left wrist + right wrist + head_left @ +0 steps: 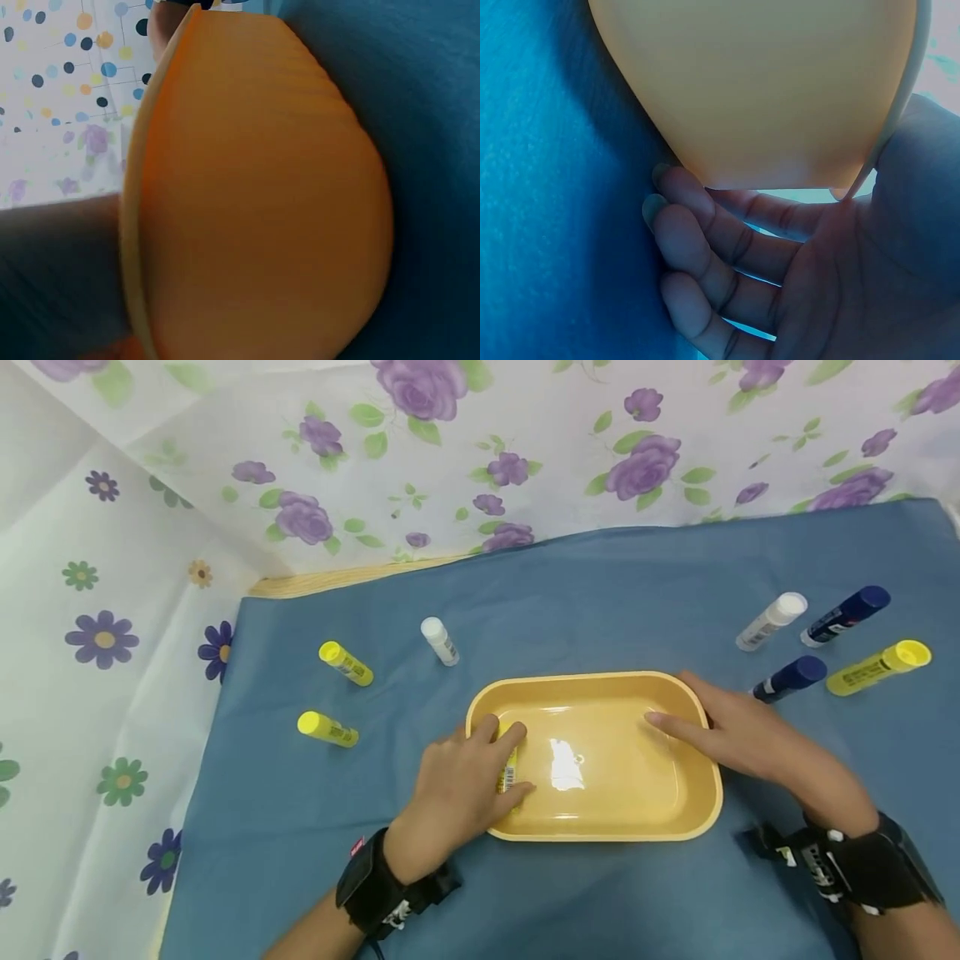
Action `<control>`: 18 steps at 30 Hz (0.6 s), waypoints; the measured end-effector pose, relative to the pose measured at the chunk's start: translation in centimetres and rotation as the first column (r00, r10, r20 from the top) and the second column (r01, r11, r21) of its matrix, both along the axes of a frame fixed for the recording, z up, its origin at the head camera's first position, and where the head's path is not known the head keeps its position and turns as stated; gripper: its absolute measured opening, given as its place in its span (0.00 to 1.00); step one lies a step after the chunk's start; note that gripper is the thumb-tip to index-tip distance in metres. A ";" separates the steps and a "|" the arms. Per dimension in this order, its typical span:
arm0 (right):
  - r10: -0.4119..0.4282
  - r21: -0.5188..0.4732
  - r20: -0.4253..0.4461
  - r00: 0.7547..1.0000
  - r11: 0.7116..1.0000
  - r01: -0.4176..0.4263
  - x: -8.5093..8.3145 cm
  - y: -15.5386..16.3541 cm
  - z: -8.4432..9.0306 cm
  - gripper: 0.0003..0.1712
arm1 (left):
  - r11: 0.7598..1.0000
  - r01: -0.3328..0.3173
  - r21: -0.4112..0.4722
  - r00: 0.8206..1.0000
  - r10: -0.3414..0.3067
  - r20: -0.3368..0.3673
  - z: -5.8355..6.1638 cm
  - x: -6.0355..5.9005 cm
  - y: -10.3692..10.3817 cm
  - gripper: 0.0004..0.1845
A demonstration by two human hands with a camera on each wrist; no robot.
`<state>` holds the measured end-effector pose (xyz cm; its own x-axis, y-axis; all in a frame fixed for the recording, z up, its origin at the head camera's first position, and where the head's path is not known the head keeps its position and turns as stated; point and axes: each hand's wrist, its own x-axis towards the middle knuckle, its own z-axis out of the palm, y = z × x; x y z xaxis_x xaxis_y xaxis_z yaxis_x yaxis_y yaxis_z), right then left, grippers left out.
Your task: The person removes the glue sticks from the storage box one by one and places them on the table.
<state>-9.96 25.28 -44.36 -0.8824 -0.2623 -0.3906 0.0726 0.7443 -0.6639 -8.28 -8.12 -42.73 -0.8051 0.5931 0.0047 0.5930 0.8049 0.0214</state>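
My left hand (457, 781) reaches over the left end of a yellow plastic tray (600, 828), its thumb and fingers around a yellow glue stick (509, 772) inside. The hand covers much of that glue stick. At the tray's right end my right hand (738, 727) grips the rim, thumb inside and fingers outside. In the right wrist view, the fingers (686, 240) curl under the tray's outer wall (765, 90). The left wrist view is mostly filled by the tray's outer side (262, 187).
Left of the tray stand two yellow glue sticks (347, 663) and a white one (440, 642). To the right are a white glue stick (772, 621), two dark blue ones (845, 616) and a yellow one (879, 667). Blue cloth (300, 852) covers the table; flowered sheets (555, 435) hang behind.
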 end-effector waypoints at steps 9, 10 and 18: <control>-0.002 -0.004 0.023 1.000 1.000 0.002 0.3 0.5 0.0 0.34 | 0.997 -0.002 0.074 1.000 0.001 0.014 -0.6 -0.2 0.5 0.23; -0.002 -0.001 0.022 1.000 1.000 0.002 0.3 0.5 0.0 0.35 | 0.995 -0.003 0.098 1.000 0.001 0.022 -0.7 -0.3 0.4 0.22; 0.006 -0.001 0.001 1.000 1.000 -0.006 0.3 0.1 0.3 0.36 | 0.962 -0.058 0.269 0.987 0.015 0.160 -0.6 -0.8 -0.3 0.31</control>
<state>-9.69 25.33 -44.08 -0.8806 -0.2675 -0.3911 0.0690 0.7442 -0.6643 -9.04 -8.41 -43.28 -0.8297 0.5571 0.0352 0.5356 0.7768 0.3311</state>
